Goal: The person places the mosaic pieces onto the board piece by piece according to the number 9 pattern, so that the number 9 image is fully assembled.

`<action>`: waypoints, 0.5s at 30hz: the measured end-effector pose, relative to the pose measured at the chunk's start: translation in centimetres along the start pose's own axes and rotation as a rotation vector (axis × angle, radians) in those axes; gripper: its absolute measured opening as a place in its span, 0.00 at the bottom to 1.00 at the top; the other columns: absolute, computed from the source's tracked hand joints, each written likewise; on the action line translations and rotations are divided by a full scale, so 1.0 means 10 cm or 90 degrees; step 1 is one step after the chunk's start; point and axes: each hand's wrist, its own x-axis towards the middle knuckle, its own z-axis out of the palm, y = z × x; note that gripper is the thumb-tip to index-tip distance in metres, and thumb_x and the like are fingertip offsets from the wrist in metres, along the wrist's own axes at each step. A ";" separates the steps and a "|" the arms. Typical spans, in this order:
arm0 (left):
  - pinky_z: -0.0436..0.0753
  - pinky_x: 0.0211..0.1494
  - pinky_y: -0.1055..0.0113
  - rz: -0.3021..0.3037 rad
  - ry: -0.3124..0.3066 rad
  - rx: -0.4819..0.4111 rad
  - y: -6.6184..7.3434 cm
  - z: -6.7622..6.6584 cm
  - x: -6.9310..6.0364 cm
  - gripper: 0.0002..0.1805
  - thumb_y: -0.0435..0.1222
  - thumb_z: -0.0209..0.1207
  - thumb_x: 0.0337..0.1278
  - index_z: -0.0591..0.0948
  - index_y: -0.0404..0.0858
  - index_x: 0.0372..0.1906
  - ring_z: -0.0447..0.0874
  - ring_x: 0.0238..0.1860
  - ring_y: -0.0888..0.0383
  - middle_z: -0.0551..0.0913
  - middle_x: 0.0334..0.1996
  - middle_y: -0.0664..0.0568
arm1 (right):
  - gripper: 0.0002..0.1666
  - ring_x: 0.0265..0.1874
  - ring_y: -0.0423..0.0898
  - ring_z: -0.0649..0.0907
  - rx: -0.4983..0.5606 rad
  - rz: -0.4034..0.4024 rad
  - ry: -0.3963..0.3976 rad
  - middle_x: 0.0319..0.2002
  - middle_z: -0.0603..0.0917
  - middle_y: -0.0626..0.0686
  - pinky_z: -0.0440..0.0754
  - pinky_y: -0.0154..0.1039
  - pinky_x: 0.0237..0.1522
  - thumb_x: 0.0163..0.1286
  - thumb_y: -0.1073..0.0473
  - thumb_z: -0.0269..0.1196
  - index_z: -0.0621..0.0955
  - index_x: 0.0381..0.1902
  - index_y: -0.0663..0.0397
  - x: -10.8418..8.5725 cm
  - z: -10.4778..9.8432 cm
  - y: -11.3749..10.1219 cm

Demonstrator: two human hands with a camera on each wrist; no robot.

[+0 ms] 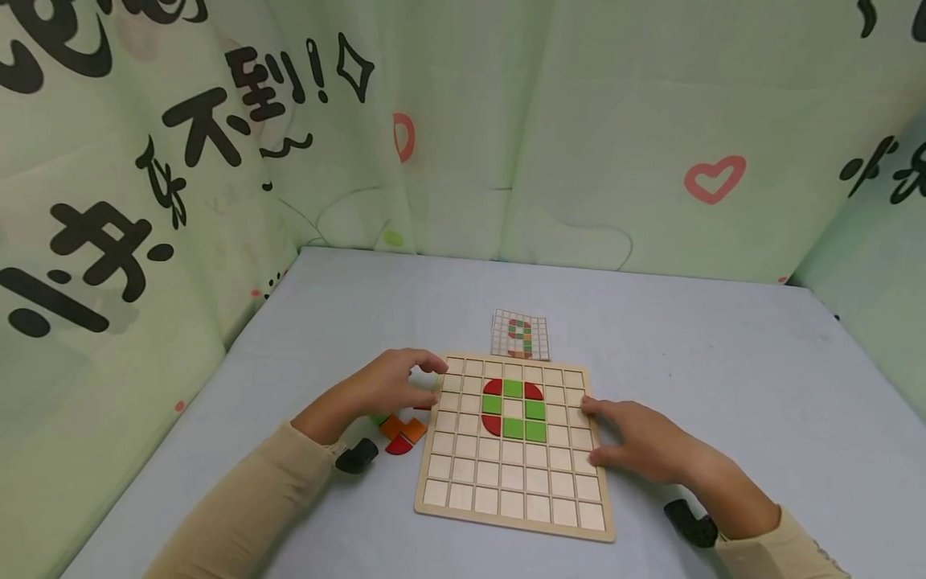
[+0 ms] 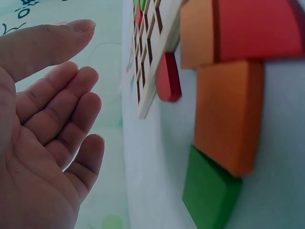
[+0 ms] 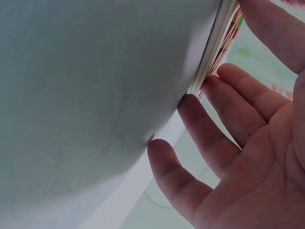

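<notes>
The board (image 1: 488,474) is lying on the table (image 1: 723,346), loosely curved left fingers (image 2: 78,117) are hovering by its far left corner, relaxed right fingers (image 3: 207,131) are touching its right edge, neither gripping, so light, even pressure is probably best keeping its tiles (image 1: 513,429) seated

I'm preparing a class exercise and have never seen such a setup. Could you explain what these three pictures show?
There is no robot: a person works with a bare left hand and right hand. The wide picture comes from a head camera; the other two come from a camera on each wrist. On the table lies a wooden grid board with red and green pieces in its squares. A small patterned card lies beyond it, and loose orange, red and green pieces to its left. Each hand is at one side of the board; neither clearly grips anything.
</notes>
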 end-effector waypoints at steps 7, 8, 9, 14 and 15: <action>0.77 0.60 0.53 -0.021 0.017 -0.002 -0.16 -0.06 -0.09 0.21 0.38 0.69 0.57 0.82 0.44 0.56 0.75 0.59 0.46 0.80 0.54 0.51 | 0.45 0.65 0.68 0.71 0.000 -0.007 0.002 0.66 0.73 0.67 0.68 0.63 0.62 0.61 0.49 0.73 0.71 0.68 0.66 0.00 0.00 0.01; 0.78 0.59 0.54 -0.021 0.018 -0.003 -0.18 -0.07 -0.11 0.20 0.38 0.69 0.58 0.82 0.44 0.56 0.75 0.58 0.46 0.80 0.54 0.51 | 0.45 0.65 0.68 0.71 0.000 -0.007 0.002 0.66 0.73 0.67 0.68 0.63 0.62 0.61 0.49 0.73 0.71 0.68 0.66 0.00 0.00 0.01; 0.78 0.59 0.54 -0.019 0.020 -0.004 -0.20 -0.07 -0.12 0.20 0.38 0.68 0.58 0.82 0.44 0.56 0.75 0.58 0.46 0.80 0.54 0.52 | 0.44 0.65 0.68 0.71 -0.001 -0.009 0.003 0.66 0.73 0.67 0.68 0.63 0.62 0.61 0.49 0.73 0.71 0.68 0.66 0.00 0.00 0.01; 0.77 0.60 0.53 -0.016 0.028 0.000 -0.30 -0.11 -0.20 0.19 0.36 0.67 0.58 0.82 0.42 0.55 0.76 0.57 0.47 0.80 0.52 0.52 | 0.44 0.65 0.68 0.71 0.002 -0.005 0.003 0.66 0.72 0.67 0.68 0.63 0.62 0.61 0.49 0.73 0.71 0.68 0.66 -0.01 0.00 0.00; 0.77 0.60 0.53 -0.018 0.030 0.001 -0.32 -0.12 -0.22 0.19 0.35 0.67 0.58 0.82 0.42 0.55 0.76 0.56 0.47 0.81 0.52 0.52 | 0.44 0.65 0.68 0.70 0.003 -0.004 0.003 0.66 0.72 0.67 0.68 0.63 0.62 0.61 0.49 0.73 0.71 0.68 0.66 -0.01 0.00 0.00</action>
